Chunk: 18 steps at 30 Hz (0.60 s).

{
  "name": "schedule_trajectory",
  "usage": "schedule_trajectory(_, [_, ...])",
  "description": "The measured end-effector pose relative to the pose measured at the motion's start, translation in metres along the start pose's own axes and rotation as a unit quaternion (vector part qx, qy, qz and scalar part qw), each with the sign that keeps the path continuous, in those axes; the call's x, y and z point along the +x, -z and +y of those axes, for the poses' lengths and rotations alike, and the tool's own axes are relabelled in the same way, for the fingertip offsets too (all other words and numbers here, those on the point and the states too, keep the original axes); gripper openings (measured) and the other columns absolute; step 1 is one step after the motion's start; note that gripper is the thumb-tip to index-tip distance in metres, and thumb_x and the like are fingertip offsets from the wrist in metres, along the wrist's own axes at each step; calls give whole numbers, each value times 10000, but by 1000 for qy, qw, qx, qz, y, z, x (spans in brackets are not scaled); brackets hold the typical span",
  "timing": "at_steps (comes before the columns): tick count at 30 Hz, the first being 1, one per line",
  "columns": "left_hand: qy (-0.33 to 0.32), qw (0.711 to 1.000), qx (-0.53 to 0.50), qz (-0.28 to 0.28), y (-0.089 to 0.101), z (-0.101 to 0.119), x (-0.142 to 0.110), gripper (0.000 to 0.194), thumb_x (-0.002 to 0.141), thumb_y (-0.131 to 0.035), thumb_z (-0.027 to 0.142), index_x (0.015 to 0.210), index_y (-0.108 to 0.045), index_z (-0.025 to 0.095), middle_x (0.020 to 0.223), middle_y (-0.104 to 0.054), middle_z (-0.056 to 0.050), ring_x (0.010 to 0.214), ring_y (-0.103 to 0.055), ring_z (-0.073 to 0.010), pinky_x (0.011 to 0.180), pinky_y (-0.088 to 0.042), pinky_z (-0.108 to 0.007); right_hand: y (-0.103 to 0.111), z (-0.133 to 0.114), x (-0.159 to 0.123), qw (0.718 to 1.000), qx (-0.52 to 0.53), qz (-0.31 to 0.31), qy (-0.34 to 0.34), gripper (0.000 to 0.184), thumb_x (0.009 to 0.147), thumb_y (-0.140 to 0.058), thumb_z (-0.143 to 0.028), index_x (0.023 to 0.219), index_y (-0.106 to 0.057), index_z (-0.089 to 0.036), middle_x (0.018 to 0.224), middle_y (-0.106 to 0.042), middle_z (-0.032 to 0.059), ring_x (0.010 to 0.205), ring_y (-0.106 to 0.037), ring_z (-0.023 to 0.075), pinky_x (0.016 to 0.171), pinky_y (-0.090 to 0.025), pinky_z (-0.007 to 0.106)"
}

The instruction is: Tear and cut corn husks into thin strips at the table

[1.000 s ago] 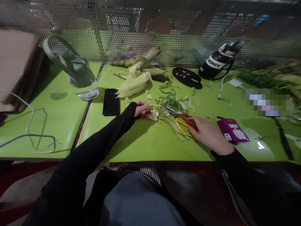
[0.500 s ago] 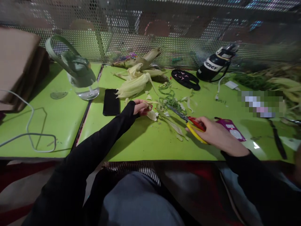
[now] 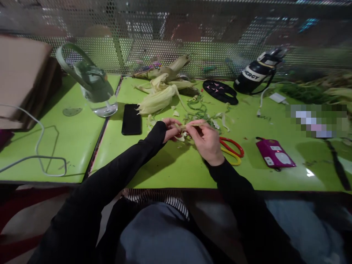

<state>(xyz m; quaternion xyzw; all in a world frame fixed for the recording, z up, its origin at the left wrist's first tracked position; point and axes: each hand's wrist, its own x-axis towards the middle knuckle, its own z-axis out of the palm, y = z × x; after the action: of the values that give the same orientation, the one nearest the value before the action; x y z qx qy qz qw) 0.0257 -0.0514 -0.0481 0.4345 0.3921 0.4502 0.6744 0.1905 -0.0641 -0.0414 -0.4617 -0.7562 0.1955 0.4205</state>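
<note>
Pale strip [image 3: 182, 127] pinched in fingertips of left hand [image 3: 171, 131] and right hand [image 3: 206, 142].
Scissors [image 3: 234, 154] now down, four o'clock; I've two-handed control.

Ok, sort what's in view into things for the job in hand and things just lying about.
Likely for the job:
pale strip, held between left hand and right hand
corn husks
tangled green string
red-and-yellow-handled scissors

Apparently just lying about:
black smartphone
green-lidded water bottle
black bottle
purple socket block
</note>
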Motion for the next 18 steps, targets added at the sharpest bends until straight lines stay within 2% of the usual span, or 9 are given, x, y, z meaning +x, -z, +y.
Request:
schedule_trajectory(3, [-55,998,18,21,8,-9,10,269,813,-654,80,972,-468,191,611,-593,97,552,-643,-84,543,-473,-190,-14,4,5,996,70,-18,-45,147,952,-604,-367,980,-583,-224,843,-685,18,668,-651,153,609,-523,295])
schedule_trajectory(7, [-72,996,50,23,17,-21,26,247,805,-687,84,889,-475,180,584,-593,86,508,-632,-86,550,-511,-210,-21,8,10,994,91,-46,-37,114,969,-562,-330,952,-537,-221,876,-658,29,700,-667,157,619,-530,298])
schedule_trajectory(10, [-83,994,73,-9,23,-22,30,265,783,-745,119,864,-498,169,616,-629,55,555,-666,-97,564,-518,-207,-22,13,10,997,70,-18,-14,102,981,-540,-312,931,-524,-225,867,-636,27,714,-632,156,645,-514,307])
schedule_trajectory(13, [-94,991,87,-28,25,-20,27,225,799,-720,128,821,-500,167,667,-654,34,615,-694,-103,552,-511,-191,-23,17,6,999,50,9,9,99,987,-540,-301,921,-525,-228,852,-627,19,743,-617,161,689,-504,320])
schedule_trajectory(18, [-108,990,93,-6,24,-19,25,214,784,-649,49,807,-476,174,658,-655,48,578,-681,-88,553,-512,-189,-22,20,-1,998,43,25,40,83,988,-548,-290,933,-531,-231,839,-613,9,735,-603,159,680,-490,323])
